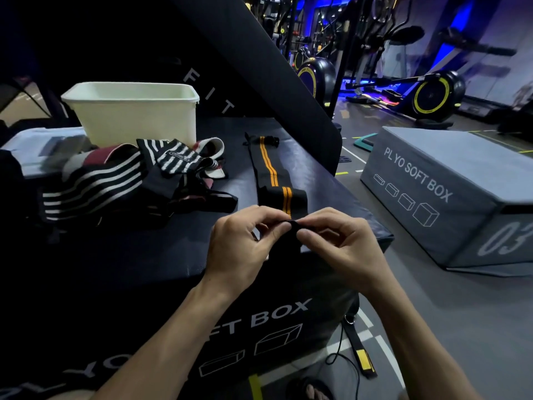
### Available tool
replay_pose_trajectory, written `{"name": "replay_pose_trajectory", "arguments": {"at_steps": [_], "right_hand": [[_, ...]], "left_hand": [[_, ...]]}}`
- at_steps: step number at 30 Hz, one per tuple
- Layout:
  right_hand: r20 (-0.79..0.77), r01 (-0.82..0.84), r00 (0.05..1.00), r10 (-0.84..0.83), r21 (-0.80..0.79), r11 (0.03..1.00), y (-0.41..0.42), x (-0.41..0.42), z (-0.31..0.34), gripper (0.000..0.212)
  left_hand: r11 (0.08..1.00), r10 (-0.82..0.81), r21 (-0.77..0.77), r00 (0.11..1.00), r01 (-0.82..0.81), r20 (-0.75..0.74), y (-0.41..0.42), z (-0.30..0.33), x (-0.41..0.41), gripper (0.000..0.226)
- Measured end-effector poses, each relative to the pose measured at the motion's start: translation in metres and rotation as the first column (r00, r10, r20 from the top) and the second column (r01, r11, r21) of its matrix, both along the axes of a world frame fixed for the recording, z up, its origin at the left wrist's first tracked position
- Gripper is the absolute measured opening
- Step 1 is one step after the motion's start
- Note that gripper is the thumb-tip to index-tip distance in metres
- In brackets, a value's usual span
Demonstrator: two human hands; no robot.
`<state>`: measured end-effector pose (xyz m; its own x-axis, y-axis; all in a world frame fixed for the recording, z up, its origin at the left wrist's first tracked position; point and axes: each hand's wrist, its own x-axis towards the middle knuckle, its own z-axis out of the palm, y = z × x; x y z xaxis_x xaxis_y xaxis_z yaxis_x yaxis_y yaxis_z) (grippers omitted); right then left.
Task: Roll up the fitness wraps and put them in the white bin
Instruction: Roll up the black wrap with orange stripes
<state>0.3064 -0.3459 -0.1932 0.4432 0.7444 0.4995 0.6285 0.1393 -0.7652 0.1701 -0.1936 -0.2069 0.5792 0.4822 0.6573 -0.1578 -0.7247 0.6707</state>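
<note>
Both grips pinch the near end of the black wrap with orange stripes (271, 171): the left hand (245, 241) and the right hand (334, 241) meet thumb to fingertip over its edge, at the front of the black plyo soft box (144, 269). The rest of the wrap lies flat, running away toward the white bin (129, 111). A tangle of striped wraps (121, 174) waits just left. To roll well, I judge the first fold should be tight and square to the edges, stripes aligned.

Dim, blue-lit gym scene, sharp centre, left edge blurred, wide-angle bowing.
</note>
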Motion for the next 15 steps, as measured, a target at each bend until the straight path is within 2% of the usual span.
{"name": "replay_pose_trajectory", "arguments": {"at_steps": [7, 12, 15], "right_hand": [[0.147, 0.075, 0.986, -0.081, 0.048, 0.996, -0.0006, -0.0056, -0.0031, 0.021], [0.255, 0.2, 0.944, -0.207, 0.054, 0.978, -0.0022, -0.0084, -0.0036, 0.013], [0.29, 0.237, 0.927, -0.237, 0.038, 0.971, -0.004, -0.009, -0.004, 0.01]], "left_hand": [[0.994, -0.048, -0.102, 0.999, 0.046, -0.017, 0.0023, 0.0022, 0.0004, 0.009], [0.996, -0.05, -0.082, 0.997, 0.046, -0.055, 0.0018, 0.0031, -0.0021, 0.01], [0.994, -0.103, -0.048, 0.992, 0.1, -0.073, 0.0051, 0.0047, -0.0028, 0.009]]}}
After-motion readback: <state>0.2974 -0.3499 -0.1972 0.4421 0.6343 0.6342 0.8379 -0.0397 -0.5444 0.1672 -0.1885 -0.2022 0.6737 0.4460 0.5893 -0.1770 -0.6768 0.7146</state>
